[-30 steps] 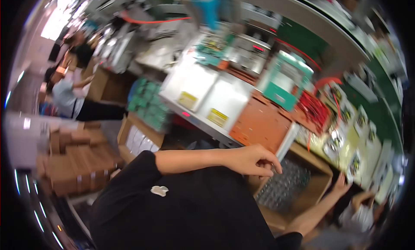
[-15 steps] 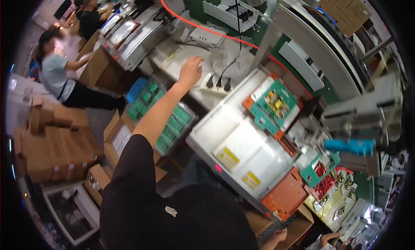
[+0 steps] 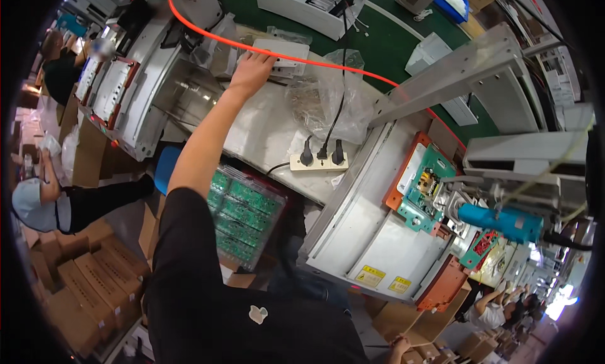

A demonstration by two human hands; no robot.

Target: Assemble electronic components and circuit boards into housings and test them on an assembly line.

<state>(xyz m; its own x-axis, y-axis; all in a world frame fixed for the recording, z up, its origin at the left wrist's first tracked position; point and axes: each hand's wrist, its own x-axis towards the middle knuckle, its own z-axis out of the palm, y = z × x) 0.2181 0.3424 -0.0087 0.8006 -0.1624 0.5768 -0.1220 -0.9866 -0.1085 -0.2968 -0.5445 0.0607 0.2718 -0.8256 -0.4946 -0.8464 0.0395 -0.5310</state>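
My left hand (image 3: pixel 253 72) reaches far across the bench, fingers stretched out over the near left edge of a flat white panel (image 3: pixel 287 49). Its fingertips seem to touch the panel; whether they grip it is hard to see. An orange-red hose (image 3: pixel 328 66) passes over the panel close to the fingertips. Crumpled clear plastic bags (image 3: pixel 337 106) lie to the right of the hand. Low at the picture's bottom edge, my right hand (image 3: pixel 399 347) is small and partly cut off, its fingers closed around a thin dark strip (image 3: pixel 377 346) seen edge-on.
A power strip (image 3: pixel 319 162) with black plugs lies on the bench (image 3: pixel 258 137). Green circuit boards (image 3: pixel 246 216) fill a clear tray below. On the right, a white machine (image 3: pixel 384 238) carries an orange fixture with a green board (image 3: pixel 422 187) beside a blue cylinder (image 3: pixel 501 222). People work at left.
My left hand has moved farther away, from above the bench near the power strip to the white panel. The view has turned and shifted. My right hand stays low, the dark thing now edge-on.
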